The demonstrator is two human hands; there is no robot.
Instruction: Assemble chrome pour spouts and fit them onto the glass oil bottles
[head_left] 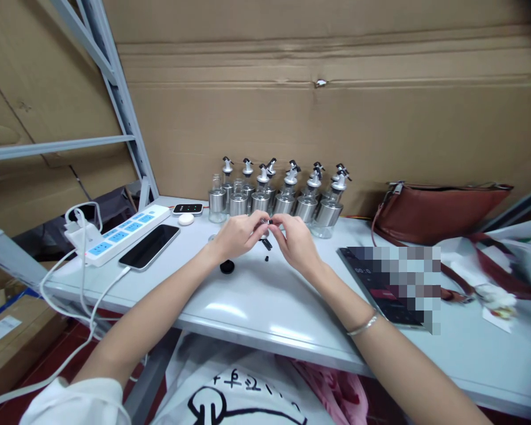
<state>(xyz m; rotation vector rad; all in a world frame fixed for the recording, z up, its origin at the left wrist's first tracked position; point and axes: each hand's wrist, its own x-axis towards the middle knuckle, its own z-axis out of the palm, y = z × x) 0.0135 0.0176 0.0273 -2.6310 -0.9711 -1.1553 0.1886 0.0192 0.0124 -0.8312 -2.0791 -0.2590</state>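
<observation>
In the head view, the left hand (239,233) and right hand (297,242) meet over the table (248,324), their fingertips pinched together on a small part (269,222), dark with a glint of metal. The fingers cover most of it, so its full shape cannot be told.

Just below the grip is a black lever (266,244); whether it hangs from the held piece or lies apart is unclear. A tiny black bit (266,258) lies nearer the body than that, and a round black cap (227,267) sits nearer and to the left, beside the left wrist.

Beyond the grip stand the glass-and-metal bottles (284,205) in rows. Most look finished, with spout tops (262,176) fitted. Two, beyond and left of the grip, have bare necks: an end bottle (217,202) and its neighbour (238,204). By that count, the work appears mostly done, with these two bottles uncapped and the loose pieces around the hands not yet put together.
</observation>
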